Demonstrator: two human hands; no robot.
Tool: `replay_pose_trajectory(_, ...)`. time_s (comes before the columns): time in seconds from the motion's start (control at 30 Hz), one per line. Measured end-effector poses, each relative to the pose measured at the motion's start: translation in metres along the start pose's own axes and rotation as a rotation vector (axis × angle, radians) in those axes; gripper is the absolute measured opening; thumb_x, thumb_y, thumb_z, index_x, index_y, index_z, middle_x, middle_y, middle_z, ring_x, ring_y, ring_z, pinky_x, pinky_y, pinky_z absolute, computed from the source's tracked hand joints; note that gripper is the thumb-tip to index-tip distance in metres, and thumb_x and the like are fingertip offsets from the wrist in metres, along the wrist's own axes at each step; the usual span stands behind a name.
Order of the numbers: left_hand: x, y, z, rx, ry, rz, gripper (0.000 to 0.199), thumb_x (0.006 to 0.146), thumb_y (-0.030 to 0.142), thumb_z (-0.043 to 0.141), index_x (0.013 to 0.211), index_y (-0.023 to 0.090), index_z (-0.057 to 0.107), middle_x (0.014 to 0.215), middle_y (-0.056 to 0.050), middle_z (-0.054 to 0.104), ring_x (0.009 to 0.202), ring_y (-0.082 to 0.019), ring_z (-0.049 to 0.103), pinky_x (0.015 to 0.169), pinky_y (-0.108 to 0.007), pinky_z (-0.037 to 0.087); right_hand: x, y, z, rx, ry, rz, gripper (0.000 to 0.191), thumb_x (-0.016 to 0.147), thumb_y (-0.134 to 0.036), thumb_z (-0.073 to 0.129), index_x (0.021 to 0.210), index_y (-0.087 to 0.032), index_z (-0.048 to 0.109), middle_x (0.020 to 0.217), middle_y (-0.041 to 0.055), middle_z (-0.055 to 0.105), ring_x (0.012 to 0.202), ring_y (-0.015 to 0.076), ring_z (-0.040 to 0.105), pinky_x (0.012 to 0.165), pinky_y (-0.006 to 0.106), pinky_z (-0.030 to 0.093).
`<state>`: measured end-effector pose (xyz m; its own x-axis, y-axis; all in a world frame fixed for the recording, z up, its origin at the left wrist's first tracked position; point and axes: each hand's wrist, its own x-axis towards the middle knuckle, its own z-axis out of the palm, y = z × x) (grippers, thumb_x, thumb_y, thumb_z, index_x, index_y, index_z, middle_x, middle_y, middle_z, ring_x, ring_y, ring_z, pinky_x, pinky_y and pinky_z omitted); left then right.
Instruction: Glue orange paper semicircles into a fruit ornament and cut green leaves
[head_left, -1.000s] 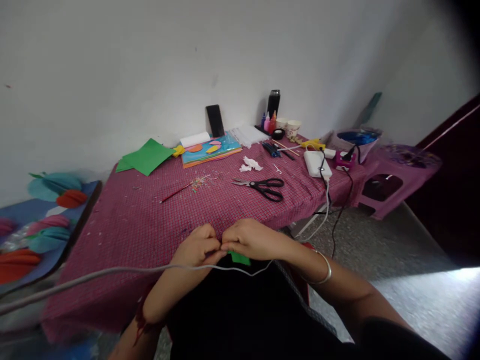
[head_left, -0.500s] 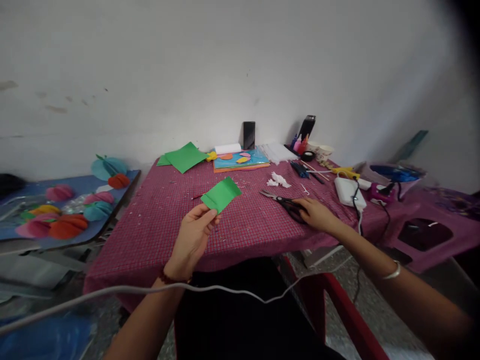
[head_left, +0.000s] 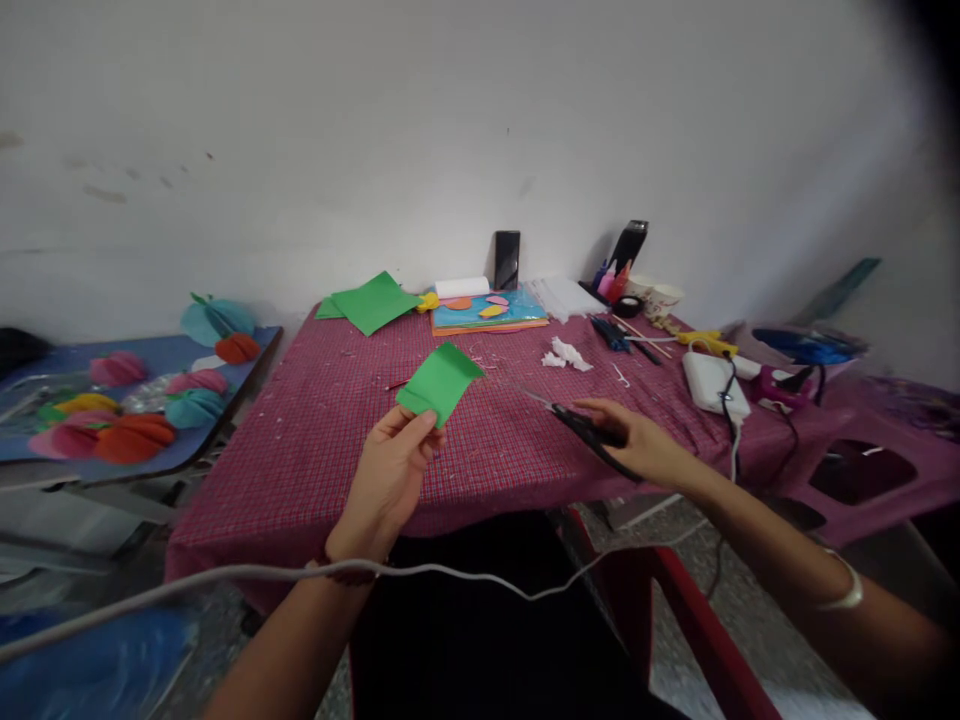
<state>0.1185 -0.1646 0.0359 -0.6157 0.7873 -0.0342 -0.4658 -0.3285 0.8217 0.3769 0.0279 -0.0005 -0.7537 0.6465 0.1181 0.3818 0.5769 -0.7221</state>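
Observation:
Between thumb and fingers, my left hand (head_left: 394,460) pinches a small green paper piece (head_left: 442,380) by its lower edge, above the checked tablecloth. My right hand (head_left: 637,440) is wrapped round the black handles of a pair of scissors (head_left: 589,430). The scissors' blades point left toward the paper and do not touch it; they are slightly blurred. Crumpled white tissue (head_left: 566,354) lies beyond the scissors. Larger green sheets (head_left: 376,302) rest at the back left of the table.
A phone (head_left: 507,260) leans on the wall behind coloured sheets (head_left: 491,325). At right are a white power strip (head_left: 716,384) and a purple glue gun (head_left: 780,388). Paper fruits lie on a blue side table (head_left: 259,378). A white cable (head_left: 480,577) crosses in front of me.
My right hand has moved slightly right and toward me, with the scissors lifted off the cloth. The green paper has tilted a little in my left hand. The view has shifted slightly.

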Motion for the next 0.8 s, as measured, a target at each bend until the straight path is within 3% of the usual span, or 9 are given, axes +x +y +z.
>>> replay_pose_trajectory(0.13,-0.004,-0.001,0.006,-0.063,0.001,-0.05,0.023,0.057,0.016,0.084,0.072,0.015,0.067,0.071,0.003,0.064,0.062,-0.008,0.058,0.062,-0.022,0.048,-0.029,-0.043,0.02,0.477,-0.297,0.089,0.062,0.083,-0.04,0.068,0.139,-0.025,0.047,0.099,0.0042,0.063,0.086,0.017,0.062,0.074,0.03,0.051)
replay_pose_trajectory(0.23,-0.006,-0.004,0.01,-0.063,0.002,-0.057,0.022,0.056,0.014,0.083,0.071,0.016,0.067,0.071,0.003,0.065,0.063,-0.008,0.057,0.062,-0.022,0.048,-0.035,-0.06,0.034,0.674,-0.382,0.097,0.064,0.077,-0.044,0.074,0.134,-0.023,0.053,0.091,0.0017,0.058,0.081,0.0137,0.058,0.073,0.027,0.049)
replay_pose_trajectory(0.37,-0.005,-0.012,0.012,-0.028,-0.006,-0.035,0.024,0.056,0.012,0.082,0.075,0.016,0.069,0.074,0.003,0.065,0.063,-0.006,0.055,0.061,-0.02,0.047,-0.032,-0.069,0.048,0.823,-0.407,0.112,0.065,0.072,-0.045,0.079,0.129,-0.023,0.056,0.095,0.0025,0.057,0.085,0.0138,0.057,0.079,0.029,0.049)
replay_pose_trajectory(0.6,-0.006,-0.028,0.01,0.101,-0.014,-0.067,0.02,0.057,0.014,0.081,0.072,0.014,0.067,0.064,0.003,0.062,0.056,-0.006,0.052,0.056,-0.018,0.042,-0.03,-0.064,0.067,0.919,-0.394,0.175,0.069,0.071,-0.047,0.079,0.13,-0.02,0.056,0.084,0.0,0.056,0.065,0.0077,0.054,0.053,0.018,0.045)
replay_pose_trajectory(0.8,-0.009,-0.029,0.016,0.141,0.006,-0.097,0.021,0.053,0.014,0.081,0.068,0.013,0.067,0.06,0.003,0.061,0.054,-0.006,0.05,0.055,-0.019,0.04,-0.031,-0.055,0.075,0.99,-0.368,0.149,0.066,0.071,-0.046,0.079,0.127,-0.017,0.059,0.079,-0.0011,0.056,0.055,0.0042,0.05,0.046,0.015,0.041)
